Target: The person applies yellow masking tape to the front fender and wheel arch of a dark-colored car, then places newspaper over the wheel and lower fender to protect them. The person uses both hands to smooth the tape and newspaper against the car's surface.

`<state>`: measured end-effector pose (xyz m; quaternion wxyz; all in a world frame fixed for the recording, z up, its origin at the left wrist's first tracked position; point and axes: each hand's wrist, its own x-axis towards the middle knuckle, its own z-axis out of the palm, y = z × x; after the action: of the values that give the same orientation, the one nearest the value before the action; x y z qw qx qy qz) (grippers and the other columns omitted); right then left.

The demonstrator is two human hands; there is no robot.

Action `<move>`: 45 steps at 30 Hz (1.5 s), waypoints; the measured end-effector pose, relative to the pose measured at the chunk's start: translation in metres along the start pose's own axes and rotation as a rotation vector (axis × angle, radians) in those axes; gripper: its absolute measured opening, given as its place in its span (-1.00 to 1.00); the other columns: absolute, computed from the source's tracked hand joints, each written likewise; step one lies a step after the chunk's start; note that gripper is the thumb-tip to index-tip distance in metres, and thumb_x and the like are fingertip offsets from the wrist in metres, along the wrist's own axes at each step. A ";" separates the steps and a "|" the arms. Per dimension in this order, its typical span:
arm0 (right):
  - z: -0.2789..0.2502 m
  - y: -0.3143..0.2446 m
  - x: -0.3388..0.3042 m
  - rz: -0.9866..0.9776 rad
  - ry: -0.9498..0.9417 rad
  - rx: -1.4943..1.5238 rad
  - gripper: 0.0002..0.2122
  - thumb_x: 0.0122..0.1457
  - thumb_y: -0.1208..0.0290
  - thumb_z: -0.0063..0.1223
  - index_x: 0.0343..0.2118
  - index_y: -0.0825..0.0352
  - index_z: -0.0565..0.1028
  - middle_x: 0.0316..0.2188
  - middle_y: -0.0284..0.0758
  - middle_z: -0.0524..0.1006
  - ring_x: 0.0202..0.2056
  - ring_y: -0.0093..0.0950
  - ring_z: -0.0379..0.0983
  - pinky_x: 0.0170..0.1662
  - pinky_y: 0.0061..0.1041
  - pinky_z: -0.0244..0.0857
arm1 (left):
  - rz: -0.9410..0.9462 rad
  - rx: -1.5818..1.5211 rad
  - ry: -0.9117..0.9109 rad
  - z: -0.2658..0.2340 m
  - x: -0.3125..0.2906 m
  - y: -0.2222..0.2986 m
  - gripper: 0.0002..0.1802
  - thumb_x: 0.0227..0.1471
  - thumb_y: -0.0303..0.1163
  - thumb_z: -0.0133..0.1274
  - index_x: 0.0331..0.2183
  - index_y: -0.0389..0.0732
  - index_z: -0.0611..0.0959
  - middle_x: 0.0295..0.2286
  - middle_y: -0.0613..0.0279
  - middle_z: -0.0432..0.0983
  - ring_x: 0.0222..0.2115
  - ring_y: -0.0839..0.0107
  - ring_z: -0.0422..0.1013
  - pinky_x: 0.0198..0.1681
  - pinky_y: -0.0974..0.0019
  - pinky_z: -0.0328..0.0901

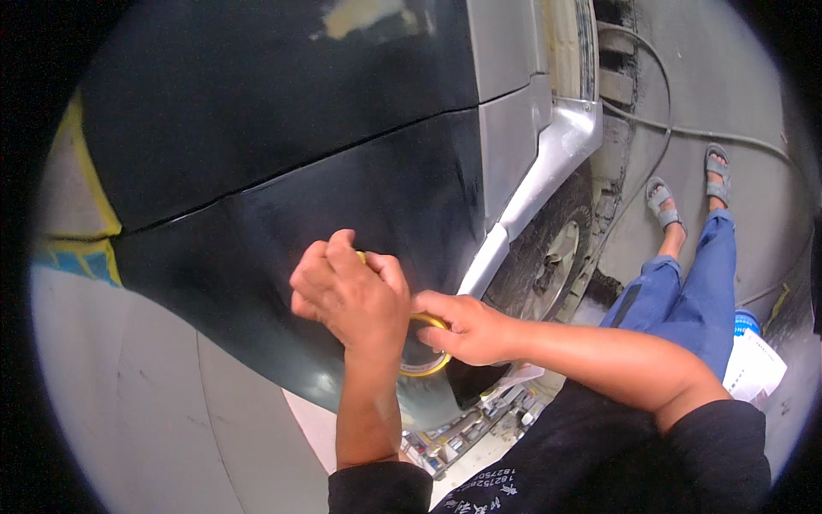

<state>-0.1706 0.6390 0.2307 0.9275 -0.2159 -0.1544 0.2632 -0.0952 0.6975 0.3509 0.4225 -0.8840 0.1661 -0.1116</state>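
Grey floor (723, 77) stretches along the right side of my head view, crossed by a looping hose (670, 90). Beside it stands a car with a dark panel (282, 171), split by a narrow seam and bordered by pale grey bodywork (507, 51). Silver trim (561, 141) runs down near a dusty wheel (555, 261). On the far left, yellow masking tape (101, 193) edges the dark paint, with a blue patch (84, 259) below it.

I see the right hand (465, 329) closed on a roll of yellow tape (425, 372), thumb and fingers clamped over its ring, in front of the dark panel's lower part. Just left of it, the left hand (351, 287) is raised with its fingers curled in; a bit of yellow shows among them, but I cannot tell whether they pinch it. Blue trousers (664, 291), grey sandals (662, 201) and a white sheet (753, 367) lie toward the right.
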 end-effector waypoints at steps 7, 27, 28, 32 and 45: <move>0.010 0.010 0.003 0.058 0.005 0.270 -0.70 0.23 0.58 -0.06 0.03 0.33 0.35 -0.25 -0.36 0.49 -0.42 -0.59 0.43 -0.29 -0.54 0.38 | 0.008 0.011 -0.057 0.001 -0.004 -0.001 -0.26 -0.31 -0.41 0.20 0.03 -0.04 0.38 -0.14 0.16 0.26 -0.07 0.11 0.20 -0.08 0.00 0.12; 0.025 -0.063 0.022 0.567 0.084 0.296 -0.60 0.19 0.72 -0.10 0.10 0.27 0.34 0.12 -0.36 0.36 -0.24 -0.60 0.40 -0.20 -0.58 0.35 | -1.499 -1.753 0.025 -0.070 -0.180 0.021 -0.45 0.10 -0.29 0.17 0.04 -0.34 0.37 -0.19 0.17 0.42 -0.24 0.51 0.37 -0.19 0.44 0.34; 0.022 -0.066 0.023 0.582 0.030 0.259 -0.59 0.19 0.73 -0.12 0.10 0.28 0.34 0.11 -0.36 0.38 -0.26 -0.60 0.41 -0.19 -0.60 0.37 | -1.504 -1.893 0.079 -0.068 -0.176 0.033 -0.45 0.10 -0.30 0.17 0.03 -0.34 0.37 -0.21 0.19 0.43 -0.26 0.54 0.38 -0.20 0.45 0.34; 0.011 -0.088 0.036 0.647 0.043 0.004 -0.59 0.22 0.72 -0.18 0.12 0.25 0.30 0.11 -0.37 0.36 -0.28 -0.55 0.41 -0.19 -0.55 0.36 | -1.474 -2.232 0.195 -0.051 -0.148 0.061 -0.51 0.08 -0.41 0.18 0.02 -0.29 0.40 -0.25 0.28 0.47 -0.26 0.59 0.39 -0.17 0.49 0.31; 0.118 -0.177 0.126 0.438 -1.066 -1.479 -0.63 0.23 0.52 -0.02 0.11 0.31 0.36 0.00 -0.15 0.52 0.04 -0.40 0.46 0.07 -0.40 0.32 | -1.728 -1.528 0.444 -0.039 -0.142 0.074 -0.73 0.00 -0.42 0.17 -0.21 -0.30 0.60 -0.41 0.02 0.54 -0.43 0.17 0.49 -0.35 0.22 0.36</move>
<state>-0.0408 0.6106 0.4388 0.2915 -0.6259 -0.6431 0.3312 -0.2542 0.6816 0.3095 -0.4721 -0.6879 -0.3953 -0.3842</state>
